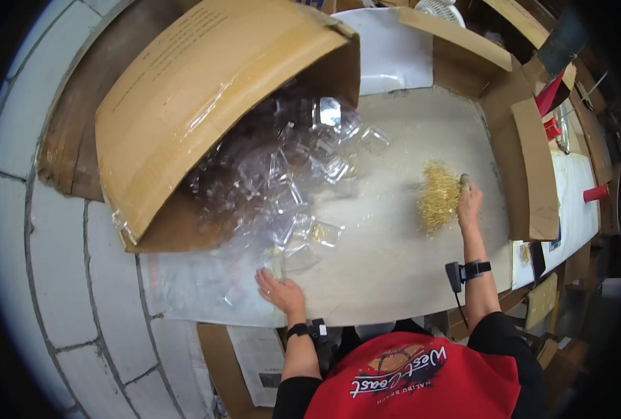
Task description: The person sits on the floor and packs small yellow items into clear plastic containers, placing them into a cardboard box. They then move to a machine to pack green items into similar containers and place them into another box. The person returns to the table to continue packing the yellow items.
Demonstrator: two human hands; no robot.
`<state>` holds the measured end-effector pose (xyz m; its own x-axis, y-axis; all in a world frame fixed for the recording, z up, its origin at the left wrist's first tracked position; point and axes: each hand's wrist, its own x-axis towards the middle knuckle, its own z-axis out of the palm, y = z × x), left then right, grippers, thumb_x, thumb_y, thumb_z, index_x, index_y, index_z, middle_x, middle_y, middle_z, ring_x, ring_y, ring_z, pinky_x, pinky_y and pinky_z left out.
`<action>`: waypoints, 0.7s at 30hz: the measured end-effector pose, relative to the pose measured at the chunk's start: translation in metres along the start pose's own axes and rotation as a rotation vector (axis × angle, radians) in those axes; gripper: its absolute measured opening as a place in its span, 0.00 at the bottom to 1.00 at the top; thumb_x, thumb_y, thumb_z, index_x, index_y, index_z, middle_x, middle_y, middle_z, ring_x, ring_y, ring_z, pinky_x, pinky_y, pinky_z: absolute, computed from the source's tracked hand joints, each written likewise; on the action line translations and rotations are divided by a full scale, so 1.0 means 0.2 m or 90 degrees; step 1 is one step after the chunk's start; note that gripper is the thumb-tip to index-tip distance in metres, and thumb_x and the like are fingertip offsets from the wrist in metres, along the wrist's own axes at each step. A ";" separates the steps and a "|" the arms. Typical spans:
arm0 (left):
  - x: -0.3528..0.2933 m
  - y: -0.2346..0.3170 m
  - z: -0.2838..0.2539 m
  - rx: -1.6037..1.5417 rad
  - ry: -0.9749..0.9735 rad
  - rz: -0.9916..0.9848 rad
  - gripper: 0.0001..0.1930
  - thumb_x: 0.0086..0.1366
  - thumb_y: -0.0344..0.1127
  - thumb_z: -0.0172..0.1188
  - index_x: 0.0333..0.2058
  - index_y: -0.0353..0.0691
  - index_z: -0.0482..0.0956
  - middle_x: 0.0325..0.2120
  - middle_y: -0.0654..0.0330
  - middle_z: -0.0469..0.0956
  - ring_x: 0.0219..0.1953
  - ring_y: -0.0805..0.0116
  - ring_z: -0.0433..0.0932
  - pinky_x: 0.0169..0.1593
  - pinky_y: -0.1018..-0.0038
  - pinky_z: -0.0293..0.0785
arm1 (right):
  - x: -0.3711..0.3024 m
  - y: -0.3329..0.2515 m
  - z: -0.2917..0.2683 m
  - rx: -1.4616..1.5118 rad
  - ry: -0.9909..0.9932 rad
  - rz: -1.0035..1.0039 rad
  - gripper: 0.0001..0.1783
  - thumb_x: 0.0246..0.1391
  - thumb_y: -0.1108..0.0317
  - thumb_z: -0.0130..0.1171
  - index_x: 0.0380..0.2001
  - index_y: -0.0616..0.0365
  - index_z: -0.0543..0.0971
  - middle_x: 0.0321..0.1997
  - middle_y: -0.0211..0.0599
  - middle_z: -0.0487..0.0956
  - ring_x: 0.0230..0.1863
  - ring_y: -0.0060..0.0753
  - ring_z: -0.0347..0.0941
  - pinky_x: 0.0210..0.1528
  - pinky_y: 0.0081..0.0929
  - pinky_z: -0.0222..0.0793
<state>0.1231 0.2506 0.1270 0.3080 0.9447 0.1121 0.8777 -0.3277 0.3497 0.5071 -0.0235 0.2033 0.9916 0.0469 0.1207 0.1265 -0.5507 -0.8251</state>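
Near the desk's (387, 276) front edge: left hand (282, 293), fingers spread, beside clear boxes (326, 234).
Farther out, right hand (470, 204) beside gold pile (436, 199) on desk; finger closure cannot be told. Beyond: open cardboard box (212, 98).

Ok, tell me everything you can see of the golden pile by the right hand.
The golden pile is a loose, shiny, metallic-looking heap of many slim pieces, ragged at the edges. It lies on the pale tabletop, longer front to back than across, right of the clear plastic pieces. The right hand is at its right edge; contact is unclear.
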 end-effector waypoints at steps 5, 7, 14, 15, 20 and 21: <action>0.03 0.08 -0.02 0.003 0.028 -0.002 0.31 0.50 0.27 0.46 0.57 0.34 0.56 0.59 0.48 0.56 0.63 0.53 0.52 0.63 0.56 0.45 | 0.05 0.20 0.02 0.008 0.126 -0.201 0.19 0.59 0.59 0.48 0.23 0.65 0.70 0.17 0.32 0.60 0.23 0.24 0.56 0.25 0.29 0.54; 0.02 0.05 -0.02 0.015 0.022 0.000 0.31 0.50 0.27 0.46 0.57 0.34 0.57 0.59 0.49 0.56 0.63 0.53 0.52 0.63 0.56 0.45 | 0.03 0.20 -0.01 -0.071 0.130 -0.213 0.19 0.59 0.59 0.47 0.24 0.66 0.70 0.17 0.34 0.61 0.22 0.25 0.57 0.25 0.29 0.55; 0.03 0.04 -0.02 0.021 0.016 -0.028 0.32 0.50 0.27 0.46 0.58 0.35 0.56 0.60 0.50 0.55 0.64 0.55 0.51 0.63 0.55 0.44 | -0.18 -0.08 -0.24 -0.029 -0.025 -0.028 0.18 0.59 0.59 0.46 0.25 0.66 0.70 0.18 0.46 0.67 0.20 0.36 0.60 0.25 0.33 0.58; 0.03 0.04 -0.02 0.022 0.019 -0.026 0.32 0.50 0.27 0.46 0.58 0.34 0.56 0.60 0.50 0.55 0.64 0.55 0.51 0.63 0.55 0.44 | -0.22 -0.12 -0.27 -0.012 -0.029 -0.009 0.19 0.59 0.59 0.46 0.25 0.66 0.70 0.18 0.49 0.67 0.20 0.38 0.60 0.25 0.34 0.58; 0.03 0.02 0.01 0.025 0.051 0.015 0.31 0.50 0.27 0.46 0.57 0.33 0.57 0.59 0.49 0.56 0.63 0.53 0.52 0.62 0.55 0.47 | -0.24 0.01 -0.29 -0.066 -0.048 -0.070 0.19 0.58 0.60 0.47 0.23 0.67 0.69 0.16 0.53 0.65 0.17 0.38 0.60 0.23 0.35 0.57; 0.03 0.03 0.01 0.021 0.047 0.007 0.31 0.50 0.26 0.46 0.57 0.33 0.57 0.59 0.48 0.56 0.63 0.52 0.52 0.62 0.55 0.47 | -0.30 -0.01 -0.32 -0.015 -0.030 -0.078 0.19 0.58 0.60 0.48 0.23 0.67 0.70 0.16 0.54 0.65 0.16 0.39 0.60 0.22 0.36 0.58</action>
<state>0.1301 0.2539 0.1282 0.2909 0.9387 0.1850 0.8862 -0.3372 0.3177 0.4463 -0.0790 0.2322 0.9691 0.1539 0.1930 0.2464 -0.5584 -0.7921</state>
